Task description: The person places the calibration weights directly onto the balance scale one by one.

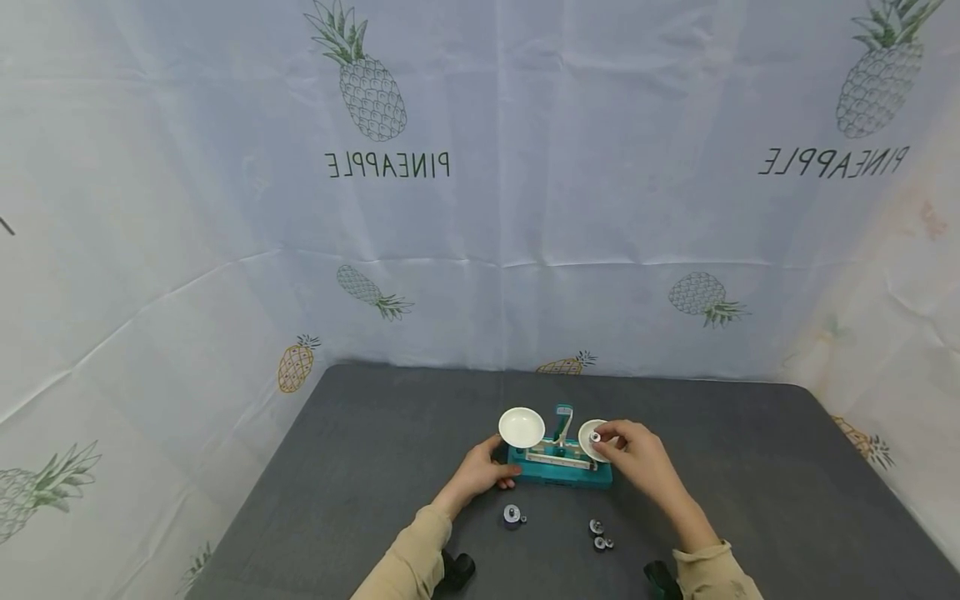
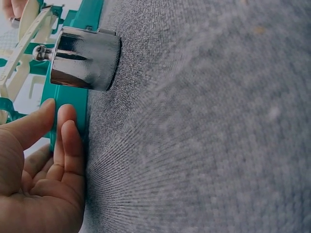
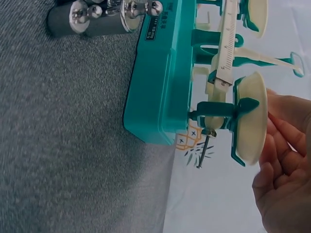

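A teal balance scale point(image 1: 561, 475) with two cream pans stands on the dark table. My left hand point(image 1: 478, 468) grips the left end of its base, thumb on top and fingers at the front edge, as the left wrist view shows. The left pan point(image 1: 521, 427) holds nothing and sits higher than the right pan point(image 1: 586, 442). With thumb and fingertips, my right hand point(image 1: 637, 454) pinches a small metal weight point(image 1: 595, 437) at the right pan. From the right wrist view, the pan's rim hides that weight and the fingertips.
In front of the base stand a large metal weight point(image 1: 512, 515) with a tiny one beside it. Several smaller weights point(image 1: 597, 533) cluster further right. Dark objects point(image 1: 459, 571) lie by the left sleeve. A pineapple-print cloth point(image 1: 495, 208) hangs behind the table.
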{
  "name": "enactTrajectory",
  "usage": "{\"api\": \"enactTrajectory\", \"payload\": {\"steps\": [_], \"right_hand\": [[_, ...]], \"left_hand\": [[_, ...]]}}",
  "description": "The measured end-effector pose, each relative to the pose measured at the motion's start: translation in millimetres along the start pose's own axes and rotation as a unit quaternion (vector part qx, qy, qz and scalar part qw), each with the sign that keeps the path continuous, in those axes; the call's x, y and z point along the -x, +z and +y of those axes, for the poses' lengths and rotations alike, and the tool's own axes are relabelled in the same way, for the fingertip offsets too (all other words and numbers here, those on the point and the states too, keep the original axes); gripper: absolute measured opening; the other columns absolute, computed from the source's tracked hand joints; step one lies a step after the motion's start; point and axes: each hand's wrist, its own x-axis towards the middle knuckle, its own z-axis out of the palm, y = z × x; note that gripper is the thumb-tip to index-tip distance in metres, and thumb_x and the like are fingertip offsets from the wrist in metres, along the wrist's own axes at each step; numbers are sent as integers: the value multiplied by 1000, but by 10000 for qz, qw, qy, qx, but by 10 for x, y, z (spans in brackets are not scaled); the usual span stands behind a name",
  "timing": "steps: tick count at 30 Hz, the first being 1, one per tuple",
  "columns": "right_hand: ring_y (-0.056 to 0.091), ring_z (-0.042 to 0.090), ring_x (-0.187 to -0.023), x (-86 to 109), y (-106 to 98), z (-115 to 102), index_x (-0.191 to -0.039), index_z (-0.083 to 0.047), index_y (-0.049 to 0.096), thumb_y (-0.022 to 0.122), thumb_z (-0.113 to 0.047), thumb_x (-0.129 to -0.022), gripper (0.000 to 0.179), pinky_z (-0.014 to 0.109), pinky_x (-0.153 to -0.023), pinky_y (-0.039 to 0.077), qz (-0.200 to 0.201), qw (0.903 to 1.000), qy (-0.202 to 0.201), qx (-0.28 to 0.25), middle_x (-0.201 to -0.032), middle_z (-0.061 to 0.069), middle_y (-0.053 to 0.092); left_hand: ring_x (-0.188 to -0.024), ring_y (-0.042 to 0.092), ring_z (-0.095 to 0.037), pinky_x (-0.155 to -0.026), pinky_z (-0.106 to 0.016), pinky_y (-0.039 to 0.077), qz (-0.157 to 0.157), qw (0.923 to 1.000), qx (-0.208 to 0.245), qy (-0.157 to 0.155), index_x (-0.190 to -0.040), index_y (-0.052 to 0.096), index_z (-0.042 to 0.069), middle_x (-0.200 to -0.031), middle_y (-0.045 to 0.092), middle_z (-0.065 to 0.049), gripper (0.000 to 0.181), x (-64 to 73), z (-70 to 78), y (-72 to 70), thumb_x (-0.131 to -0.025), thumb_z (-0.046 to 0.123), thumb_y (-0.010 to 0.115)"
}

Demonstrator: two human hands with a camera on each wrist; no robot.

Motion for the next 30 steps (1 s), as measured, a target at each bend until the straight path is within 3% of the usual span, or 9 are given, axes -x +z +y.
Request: {"api": "enactTrajectory", "payload": {"steps": [2, 9, 14, 24, 30], "right_hand": [[51, 13, -77, -11, 17, -1, -98, -8, 69, 70, -15, -82, 18, 22, -60, 43, 40, 10000, 3, 31, -87, 3, 66], [46, 19, -81, -71, 82, 23, -92, -8, 72, 74, -14, -78, 16, 34, -69, 34, 430, 9984, -178, 323, -84, 5, 69], [45, 23, -85, -90, 108, 45, -90, -8, 73, 75, -13, -75, 16, 41, -71, 32, 565, 9975, -191, 378, -82, 5, 69], [45, 23, -84, -109, 137, 64, -89, -7, 74, 76, -13, -74, 16, 42, -72, 33, 624, 9965, -287, 478, -84, 8, 70], [45, 25, -87, -105, 133, 67, -93, -7, 74, 75, -13, -76, 18, 47, -76, 32, 506, 9976, -205, 432, -87, 8, 69]], "left_hand": [[-58, 64, -33, -55, -40, 54, -2, 10000, -15, 10, -137, 38, -7, -72, 65, -31, 64, 1, 2, 1, -82, 5, 68], [-52, 60, -11, -53, -28, 53, -55, 9999, 135, -91, -139, 39, -2, -67, 67, -19, 68, 19, 8, -12, -81, 11, 71], [-51, 59, -9, -51, -26, 51, -77, 9999, 126, -68, -138, 40, -2, -65, 66, -15, 67, 12, -4, -17, -80, 12, 71], [-50, 56, -10, -47, -25, 46, -54, 9999, 49, -72, -136, 43, 0, -65, 65, -18, 64, 1, -24, -13, -80, 12, 72], [-50, 56, -8, -48, -23, 46, -105, 9999, 70, -19, -137, 40, -2, -65, 65, -16, 65, -8, -21, -14, -81, 13, 70]]}}
